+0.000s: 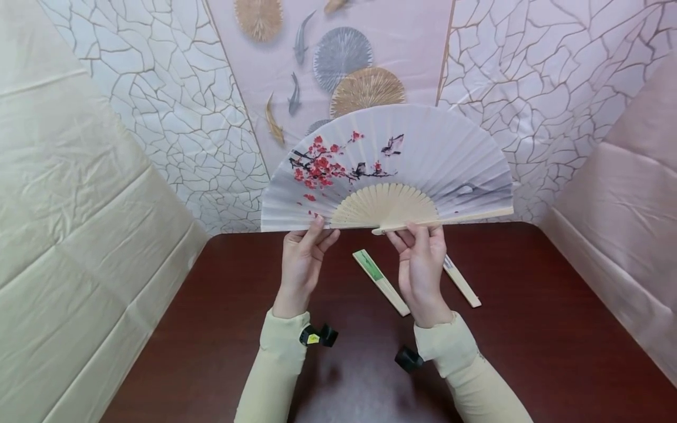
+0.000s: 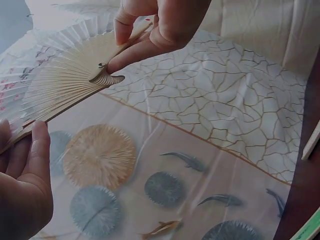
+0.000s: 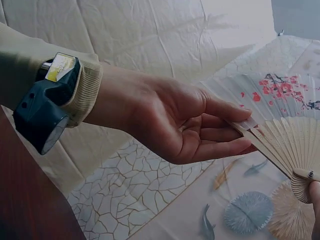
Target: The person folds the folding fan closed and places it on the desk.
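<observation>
A spread folding fan (image 1: pixel 455 158) with pale wooden ribs, red blossoms and birds is held up above the table's far edge. At its lower left edge my left hand (image 1: pixel 302 267) pinches the end guard between thumb and fingers. My right hand (image 1: pixel 423 270) grips the other guard close to the pivot. In the left wrist view, the left hand (image 2: pixel 27 185) is at the lower left and the right hand (image 2: pixel 165 25) at the top. The right wrist view has the left hand (image 3: pixel 180 122) on the fan's edge; only a bit of the right hand (image 3: pixel 315 205) shows.
On the dark red table (image 1: pixel 211 352) lie a folded fan with a green section (image 1: pixel 381 282) and another folded fan (image 1: pixel 464 286), partly behind the right hand. Patterned cloth (image 1: pixel 174 106) hangs behind, with pale cloth sides (image 1: pixel 79 235) left and right.
</observation>
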A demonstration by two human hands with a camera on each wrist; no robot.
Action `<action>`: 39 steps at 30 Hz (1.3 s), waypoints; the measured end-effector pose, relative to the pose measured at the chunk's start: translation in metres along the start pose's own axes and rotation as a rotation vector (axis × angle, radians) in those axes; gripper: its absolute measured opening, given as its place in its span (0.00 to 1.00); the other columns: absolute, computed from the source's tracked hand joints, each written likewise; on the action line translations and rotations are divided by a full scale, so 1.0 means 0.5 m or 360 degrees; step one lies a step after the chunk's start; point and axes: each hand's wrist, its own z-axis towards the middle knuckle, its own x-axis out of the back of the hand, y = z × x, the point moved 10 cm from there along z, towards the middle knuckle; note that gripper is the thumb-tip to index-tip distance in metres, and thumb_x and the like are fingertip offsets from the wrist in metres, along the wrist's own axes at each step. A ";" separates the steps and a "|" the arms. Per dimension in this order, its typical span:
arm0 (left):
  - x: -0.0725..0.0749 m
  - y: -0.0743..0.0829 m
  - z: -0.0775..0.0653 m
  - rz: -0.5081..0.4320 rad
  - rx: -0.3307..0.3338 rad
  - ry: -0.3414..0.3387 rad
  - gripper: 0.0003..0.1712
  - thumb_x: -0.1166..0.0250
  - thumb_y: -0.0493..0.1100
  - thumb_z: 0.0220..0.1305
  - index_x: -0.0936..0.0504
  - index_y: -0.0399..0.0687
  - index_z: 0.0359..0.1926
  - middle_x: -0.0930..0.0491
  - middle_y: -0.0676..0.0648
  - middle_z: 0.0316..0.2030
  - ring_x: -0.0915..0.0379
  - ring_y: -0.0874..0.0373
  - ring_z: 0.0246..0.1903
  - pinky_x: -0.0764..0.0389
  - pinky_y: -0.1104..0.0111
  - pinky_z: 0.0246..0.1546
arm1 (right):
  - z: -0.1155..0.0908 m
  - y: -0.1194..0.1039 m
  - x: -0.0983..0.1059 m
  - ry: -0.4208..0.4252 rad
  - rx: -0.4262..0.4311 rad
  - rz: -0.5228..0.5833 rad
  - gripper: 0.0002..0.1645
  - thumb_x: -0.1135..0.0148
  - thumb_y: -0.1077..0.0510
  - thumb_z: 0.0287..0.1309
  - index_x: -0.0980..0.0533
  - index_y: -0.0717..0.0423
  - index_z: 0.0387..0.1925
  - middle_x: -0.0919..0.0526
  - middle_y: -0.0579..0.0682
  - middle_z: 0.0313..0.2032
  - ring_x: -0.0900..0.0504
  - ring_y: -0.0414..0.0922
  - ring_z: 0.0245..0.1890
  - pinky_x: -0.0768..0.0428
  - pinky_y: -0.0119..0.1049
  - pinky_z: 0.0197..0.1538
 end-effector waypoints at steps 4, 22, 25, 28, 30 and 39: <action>0.006 -0.017 -0.003 0.0021 0.0056 0.0031 0.10 0.41 0.34 0.74 0.13 0.45 0.43 0.13 0.47 0.39 0.14 0.59 0.37 0.13 0.65 0.42 | -0.004 0.000 0.013 0.0000 -0.0026 0.0014 0.13 0.59 0.74 0.68 0.33 0.63 0.50 0.19 0.60 0.43 0.12 0.51 0.41 0.14 0.44 0.45; 0.019 -0.026 0.004 -0.0028 0.0098 0.0062 0.11 0.44 0.34 0.76 0.14 0.44 0.45 0.13 0.45 0.41 0.13 0.58 0.37 0.13 0.65 0.43 | -0.001 -0.006 0.015 -0.0098 0.0029 -0.0026 0.12 0.57 0.74 0.70 0.33 0.61 0.48 0.17 0.59 0.42 0.11 0.49 0.38 0.12 0.41 0.40; 0.020 -0.024 0.004 -0.0013 0.0094 0.0052 0.12 0.45 0.34 0.76 0.15 0.44 0.48 0.13 0.44 0.43 0.13 0.58 0.39 0.13 0.65 0.43 | -0.001 -0.005 0.016 -0.0100 0.0033 -0.0025 0.11 0.56 0.74 0.70 0.32 0.61 0.47 0.16 0.59 0.41 0.11 0.50 0.38 0.12 0.42 0.41; 0.021 -0.022 0.004 -0.0001 0.0092 0.0047 0.12 0.44 0.35 0.76 0.16 0.44 0.50 0.14 0.44 0.45 0.13 0.57 0.39 0.13 0.65 0.44 | -0.003 -0.003 0.015 -0.0099 0.0018 0.0001 0.10 0.55 0.73 0.70 0.31 0.62 0.48 0.16 0.59 0.40 0.12 0.50 0.39 0.12 0.42 0.42; 0.023 -0.019 0.003 0.0007 0.0086 0.0052 0.12 0.44 0.35 0.76 0.16 0.44 0.52 0.14 0.44 0.46 0.13 0.57 0.39 0.13 0.65 0.44 | -0.004 -0.001 0.013 -0.0107 0.0006 0.0000 0.09 0.53 0.72 0.71 0.31 0.63 0.49 0.16 0.58 0.40 0.12 0.50 0.40 0.12 0.42 0.43; 0.024 -0.009 0.004 0.0070 0.0050 0.0055 0.12 0.44 0.34 0.76 0.18 0.41 0.54 0.15 0.42 0.47 0.13 0.57 0.40 0.13 0.64 0.43 | -0.006 0.006 0.011 -0.0137 -0.0023 -0.0035 0.12 0.48 0.71 0.71 0.31 0.63 0.54 0.15 0.57 0.42 0.12 0.49 0.42 0.12 0.40 0.43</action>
